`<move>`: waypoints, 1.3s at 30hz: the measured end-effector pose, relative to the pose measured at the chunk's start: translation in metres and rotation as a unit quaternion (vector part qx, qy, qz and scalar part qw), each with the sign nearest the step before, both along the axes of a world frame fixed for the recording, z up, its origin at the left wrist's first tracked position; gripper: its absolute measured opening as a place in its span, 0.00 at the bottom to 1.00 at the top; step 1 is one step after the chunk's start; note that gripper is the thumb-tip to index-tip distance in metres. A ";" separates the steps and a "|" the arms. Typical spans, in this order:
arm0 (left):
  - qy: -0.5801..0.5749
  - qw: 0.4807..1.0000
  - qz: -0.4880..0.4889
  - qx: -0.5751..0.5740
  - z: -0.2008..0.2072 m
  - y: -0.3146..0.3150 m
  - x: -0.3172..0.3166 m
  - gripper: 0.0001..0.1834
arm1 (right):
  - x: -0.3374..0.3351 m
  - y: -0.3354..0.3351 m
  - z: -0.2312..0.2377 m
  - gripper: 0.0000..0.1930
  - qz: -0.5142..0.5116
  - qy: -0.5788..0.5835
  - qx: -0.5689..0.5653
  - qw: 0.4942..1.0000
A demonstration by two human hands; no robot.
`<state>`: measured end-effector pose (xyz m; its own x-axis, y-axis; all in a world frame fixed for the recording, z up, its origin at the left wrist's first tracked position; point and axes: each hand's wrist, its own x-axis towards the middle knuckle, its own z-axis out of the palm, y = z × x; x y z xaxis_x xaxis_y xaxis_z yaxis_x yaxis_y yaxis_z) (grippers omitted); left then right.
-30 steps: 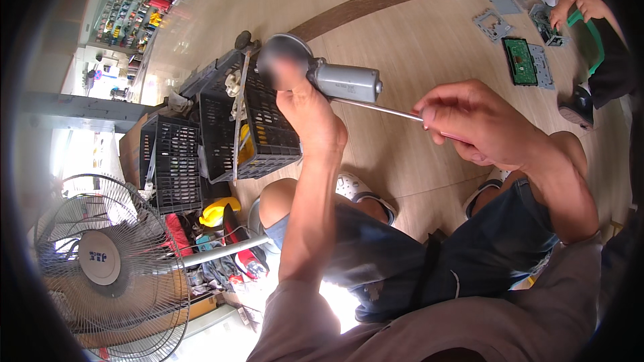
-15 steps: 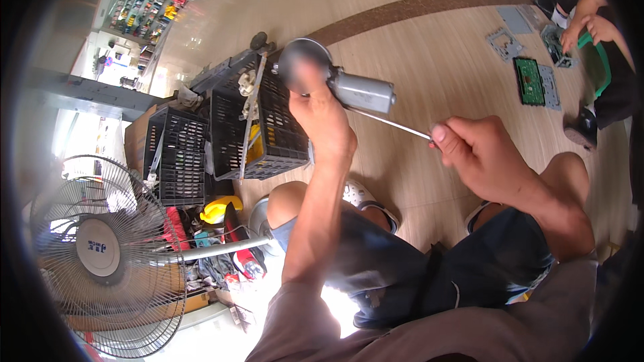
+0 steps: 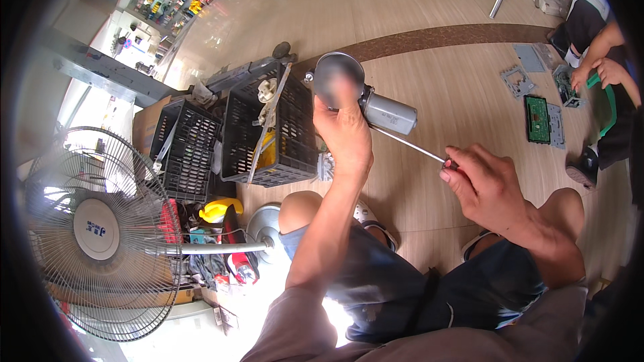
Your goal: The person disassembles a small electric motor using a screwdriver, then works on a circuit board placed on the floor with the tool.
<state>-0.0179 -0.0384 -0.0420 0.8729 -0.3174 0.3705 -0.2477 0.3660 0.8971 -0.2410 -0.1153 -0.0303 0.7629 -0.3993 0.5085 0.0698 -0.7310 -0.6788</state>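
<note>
My left hand (image 3: 345,131) is wrapped around a geared electric motor (image 3: 392,116) held up in front of me. The motor has a silver cylindrical body and a round, dark housing, and my thumb lies over that housing, where the picture is blurred. In my right hand (image 3: 488,186) is a screwdriver (image 3: 412,145) with a long thin metal shaft and a reddish handle, gripped between thumb and fingers. Its shaft points up and left to the underside of the motor. The tip is hidden behind the motor and my left hand, so contact cannot be seen.
Black plastic crates (image 3: 285,154) stand left of my knees, parts inside. A standing fan (image 3: 97,228) is at lower left, beside a yellow container (image 3: 220,210). At right, another person's hands (image 3: 594,74) work near a green circuit board (image 3: 537,119) and metal plates on the floor.
The view has shifted, and both hands, motor and screwdriver appear farther right and lower. My right fingers have changed position on the screwdriver handle. The left hand's hold looks the same.
</note>
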 end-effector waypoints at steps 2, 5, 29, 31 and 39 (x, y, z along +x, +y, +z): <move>0.004 1.000 -0.001 -0.004 0.000 0.003 0.001 0.19 | 0.000 -0.002 0.004 0.10 0.052 0.072 0.080 0.993; -0.003 1.000 -0.016 0.002 0.003 0.010 0.001 0.19 | 0.005 -0.012 0.011 0.13 0.128 0.210 0.558 0.793; -0.002 0.997 0.061 0.040 0.008 0.005 -0.004 0.35 | 0.010 -0.014 0.015 0.14 0.178 0.153 0.624 0.746; -0.006 0.997 0.061 0.036 0.009 0.004 -0.003 0.34 | 0.012 -0.013 0.009 0.15 0.181 0.156 0.601 0.762; 0.036 0.996 0.075 0.016 0.005 0.001 0.008 0.26 | 0.013 0.008 -0.007 0.10 0.007 0.018 -0.114 0.993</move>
